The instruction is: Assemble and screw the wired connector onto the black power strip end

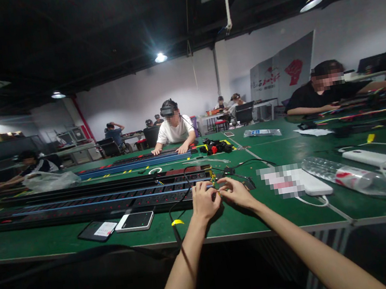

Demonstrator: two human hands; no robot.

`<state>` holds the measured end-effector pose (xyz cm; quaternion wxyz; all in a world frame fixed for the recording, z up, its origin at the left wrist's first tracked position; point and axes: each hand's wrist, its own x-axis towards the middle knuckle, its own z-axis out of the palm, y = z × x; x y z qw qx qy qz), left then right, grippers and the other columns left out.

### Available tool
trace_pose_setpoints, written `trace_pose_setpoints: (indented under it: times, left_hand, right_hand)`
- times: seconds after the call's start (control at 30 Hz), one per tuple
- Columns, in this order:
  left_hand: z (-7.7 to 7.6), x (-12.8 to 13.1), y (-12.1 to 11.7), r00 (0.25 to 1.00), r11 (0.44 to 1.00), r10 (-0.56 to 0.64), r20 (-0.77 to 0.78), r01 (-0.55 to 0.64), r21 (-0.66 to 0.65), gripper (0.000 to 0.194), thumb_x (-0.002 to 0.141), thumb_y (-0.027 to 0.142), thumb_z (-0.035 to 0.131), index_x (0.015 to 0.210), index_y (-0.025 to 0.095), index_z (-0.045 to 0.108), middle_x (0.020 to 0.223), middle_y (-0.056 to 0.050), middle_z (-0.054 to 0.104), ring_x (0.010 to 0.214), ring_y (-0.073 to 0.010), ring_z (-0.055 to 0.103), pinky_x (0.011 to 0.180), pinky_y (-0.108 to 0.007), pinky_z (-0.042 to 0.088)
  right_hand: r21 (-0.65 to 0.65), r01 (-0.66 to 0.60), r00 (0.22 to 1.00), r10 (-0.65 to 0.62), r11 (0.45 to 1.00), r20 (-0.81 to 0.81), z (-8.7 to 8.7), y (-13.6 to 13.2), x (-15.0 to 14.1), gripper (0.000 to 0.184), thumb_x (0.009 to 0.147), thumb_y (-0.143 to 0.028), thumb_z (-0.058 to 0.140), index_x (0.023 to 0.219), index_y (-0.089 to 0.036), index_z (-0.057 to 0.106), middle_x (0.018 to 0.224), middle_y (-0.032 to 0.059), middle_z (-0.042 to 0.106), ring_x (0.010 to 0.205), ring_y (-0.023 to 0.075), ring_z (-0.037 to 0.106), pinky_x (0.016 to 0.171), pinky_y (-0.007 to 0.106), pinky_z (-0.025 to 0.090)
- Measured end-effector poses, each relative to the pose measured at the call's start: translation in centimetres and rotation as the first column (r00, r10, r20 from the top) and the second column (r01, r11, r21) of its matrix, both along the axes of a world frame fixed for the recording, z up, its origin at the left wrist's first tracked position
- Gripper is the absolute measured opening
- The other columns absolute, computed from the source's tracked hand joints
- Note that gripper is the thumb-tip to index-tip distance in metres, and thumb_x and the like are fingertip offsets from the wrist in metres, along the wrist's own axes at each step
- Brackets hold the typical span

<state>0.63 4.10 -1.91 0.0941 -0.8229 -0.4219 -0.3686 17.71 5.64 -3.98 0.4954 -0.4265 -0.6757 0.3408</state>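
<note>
A long black strip with rows of sockets (108, 208), most likely a power distribution unit, lies across the green table in front of me. My left hand (205, 202) is at its right end, with thumb and fingers pinched together. Close beside it, my right hand (237, 193) has its fingertips closed at the same spot. Small yellow bits, perhaps wire ends, show around the fingertips; what exactly they grip is too small to make out. A dark flat part with thin black leads (248, 183) lies just beyond my right hand.
Near the front edge lie a white-framed phone (135, 221) and a dark phone (96, 231). To the right are a white power strip (314, 183) and a plastic bottle (361, 179). Across the table a person in white (176, 130) touches another long strip; black parts (215, 147) are piled nearby.
</note>
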Motion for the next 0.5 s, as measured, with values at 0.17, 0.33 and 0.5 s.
trace_pose_setpoints:
  times: [0.17,0.33,0.5]
  left_hand:
    - [0.0,0.2,0.1,0.996,1.0,0.0,-0.089,-0.002,-0.015,0.027,0.091,0.025,0.058,0.116,0.029,0.067,0.116,-0.004,0.064,0.109,-0.0251,0.049,0.091,-0.043,0.039]
    - [-0.1,0.2,0.1,0.989,0.999,-0.015,-0.145,0.011,-0.031,0.023,0.096,0.025,0.05,0.107,0.025,0.07,0.104,-0.006,0.068,0.102,-0.0243,0.051,0.087,-0.043,0.039]
    - [0.0,0.4,0.0,0.992,0.999,-0.018,-0.124,0.015,-0.029,0.023,0.098,0.033,0.049,0.101,0.024,0.07,0.101,-0.006,0.067,0.102,-0.0242,0.052,0.086,-0.041,0.039]
  right_hand:
    - [-0.049,-0.071,0.997,0.069,0.996,-0.045,0.4,-0.5,0.1,0.047,0.078,-0.037,0.062,0.12,-0.017,0.051,0.092,0.0052,0.071,0.052,0.0105,0.057,0.05,0.025,0.048]
    - [0.041,0.107,0.994,-0.106,0.993,-0.029,0.7,-0.1,1.7,0.042,0.08,-0.035,0.059,0.118,-0.018,0.055,0.087,0.0044,0.072,0.077,0.0182,0.067,0.068,0.029,0.051]
    - [0.126,0.531,0.827,-0.545,0.838,0.138,0.8,0.3,3.7,0.027,0.088,-0.028,0.045,0.105,-0.02,0.063,0.094,0.0076,0.073,0.088,0.0228,0.066,0.081,0.035,0.047]
